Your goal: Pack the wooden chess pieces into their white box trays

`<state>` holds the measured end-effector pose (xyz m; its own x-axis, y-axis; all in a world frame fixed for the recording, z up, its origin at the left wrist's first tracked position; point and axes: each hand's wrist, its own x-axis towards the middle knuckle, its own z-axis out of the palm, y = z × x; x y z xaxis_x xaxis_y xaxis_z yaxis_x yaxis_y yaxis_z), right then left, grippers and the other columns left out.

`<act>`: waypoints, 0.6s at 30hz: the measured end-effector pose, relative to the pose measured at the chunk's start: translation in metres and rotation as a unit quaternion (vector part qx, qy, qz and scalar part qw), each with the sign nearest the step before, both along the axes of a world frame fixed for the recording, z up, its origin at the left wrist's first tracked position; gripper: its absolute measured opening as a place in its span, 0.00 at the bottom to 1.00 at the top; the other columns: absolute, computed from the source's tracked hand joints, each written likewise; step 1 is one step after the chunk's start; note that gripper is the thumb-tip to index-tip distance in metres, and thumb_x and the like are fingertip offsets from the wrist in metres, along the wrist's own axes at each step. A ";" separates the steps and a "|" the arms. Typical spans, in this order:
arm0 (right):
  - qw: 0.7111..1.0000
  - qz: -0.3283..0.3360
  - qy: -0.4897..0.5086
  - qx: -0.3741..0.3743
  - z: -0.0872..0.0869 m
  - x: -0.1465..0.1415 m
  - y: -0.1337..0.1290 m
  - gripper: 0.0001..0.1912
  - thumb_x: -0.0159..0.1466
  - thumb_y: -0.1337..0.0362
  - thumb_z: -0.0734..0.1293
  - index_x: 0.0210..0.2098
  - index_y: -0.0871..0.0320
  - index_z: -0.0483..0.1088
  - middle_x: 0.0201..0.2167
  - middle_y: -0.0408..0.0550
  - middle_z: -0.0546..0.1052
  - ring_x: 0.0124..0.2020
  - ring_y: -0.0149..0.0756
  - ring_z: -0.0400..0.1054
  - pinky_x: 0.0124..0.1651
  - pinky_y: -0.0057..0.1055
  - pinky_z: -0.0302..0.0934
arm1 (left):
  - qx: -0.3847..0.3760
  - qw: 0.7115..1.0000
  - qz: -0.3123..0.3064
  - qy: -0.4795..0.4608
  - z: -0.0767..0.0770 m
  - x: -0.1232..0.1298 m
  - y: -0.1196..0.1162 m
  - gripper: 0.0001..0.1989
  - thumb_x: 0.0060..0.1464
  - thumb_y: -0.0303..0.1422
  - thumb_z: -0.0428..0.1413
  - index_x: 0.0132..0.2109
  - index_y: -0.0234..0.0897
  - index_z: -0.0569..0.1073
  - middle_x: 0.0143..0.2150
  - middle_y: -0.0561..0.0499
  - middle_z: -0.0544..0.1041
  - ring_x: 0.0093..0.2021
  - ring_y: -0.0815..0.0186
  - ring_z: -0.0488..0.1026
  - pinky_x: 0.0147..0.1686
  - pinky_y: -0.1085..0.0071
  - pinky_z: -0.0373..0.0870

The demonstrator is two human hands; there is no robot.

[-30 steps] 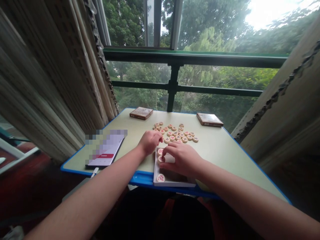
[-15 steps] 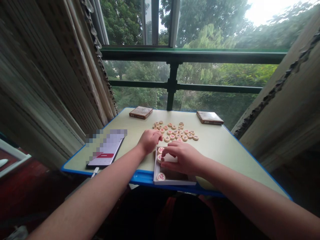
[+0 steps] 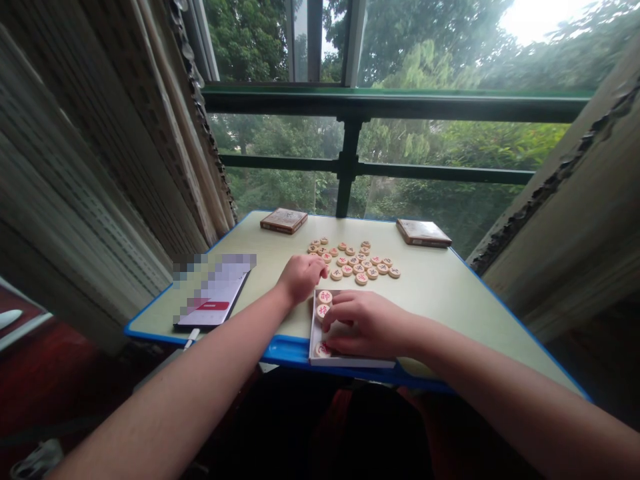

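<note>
Inside a shallow white box (image 3: pixel 350 363) at the near table edge, round wooden pieces with red characters lie along its left side: one (image 3: pixel 325 297) at the far corner, a second (image 3: pixel 323 312) just below it, and a third (image 3: pixel 323 349) near the front. My right hand (image 3: pixel 365 323) reaches over the box, fingers apart, thumb at the front piece; nothing is seen held. Beyond the box's left corner, my left hand (image 3: pixel 303 277) is closed with curled fingers beside the loose pieces; what it holds, if anything, is hidden. Several loose pieces (image 3: pixel 359 269) lie beyond the box.
A phone (image 3: pixel 215 293) with a white cable lies on the left of the pale table (image 3: pixel 465 320). Two flat brown boxes rest at the back, one left (image 3: pixel 284 221) and one right (image 3: pixel 423 233). Curtains and a window with green rails stand beyond.
My right hand has moved slightly nearer, its thumb now at the front piece. The second piece in the box shows more fully. The view has shifted slightly.
</note>
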<state>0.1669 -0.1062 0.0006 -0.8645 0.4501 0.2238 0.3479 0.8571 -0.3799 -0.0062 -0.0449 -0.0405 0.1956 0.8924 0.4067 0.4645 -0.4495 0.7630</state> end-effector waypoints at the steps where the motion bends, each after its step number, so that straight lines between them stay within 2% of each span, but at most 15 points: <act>1: 1.000 0.009 0.000 0.000 0.000 0.000 0.000 0.08 0.58 0.62 0.67 0.35 0.58 0.75 0.33 0.47 0.73 0.32 0.30 0.65 0.35 0.25 0.59 | 0.000 1.000 0.001 0.002 0.000 0.000 0.000 0.17 0.51 0.31 0.43 0.19 0.35 0.69 0.15 0.55 0.66 0.22 0.69 0.66 0.27 0.73 0.61; 7: 0.998 0.053 -0.017 0.021 -0.001 -0.001 -0.001 0.09 0.61 0.62 0.64 0.34 0.56 0.77 0.29 0.47 0.75 0.32 0.31 0.65 0.36 0.26 0.59 | 0.005 1.000 0.006 0.015 0.000 0.000 0.000 0.17 0.51 0.31 0.43 0.19 0.36 0.69 0.15 0.55 0.66 0.22 0.69 0.66 0.27 0.73 0.61; 13: 0.999 0.035 -0.020 0.035 -0.002 -0.002 -0.002 0.08 0.60 0.64 0.64 0.33 0.57 0.75 0.31 0.48 0.75 0.33 0.32 0.66 0.37 0.27 0.59 | 0.007 1.000 0.013 0.020 0.000 0.000 0.001 0.17 0.51 0.31 0.43 0.19 0.36 0.69 0.15 0.55 0.66 0.23 0.68 0.66 0.29 0.72 0.62; 18: 0.999 0.001 -0.030 0.044 0.002 0.002 -0.002 0.06 0.57 0.66 0.65 0.33 0.57 0.73 0.30 0.47 0.75 0.31 0.31 0.65 0.33 0.26 0.57 | 0.011 1.000 0.010 0.015 0.000 0.000 0.001 0.17 0.51 0.32 0.43 0.19 0.36 0.69 0.15 0.55 0.67 0.23 0.68 0.66 0.29 0.72 0.62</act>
<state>0.1685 -0.1084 0.0028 -0.8788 0.4286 0.2097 0.3653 0.8871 -0.2822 -0.0062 -0.0436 -0.0409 0.1907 0.8874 0.4196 0.4958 -0.4560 0.7390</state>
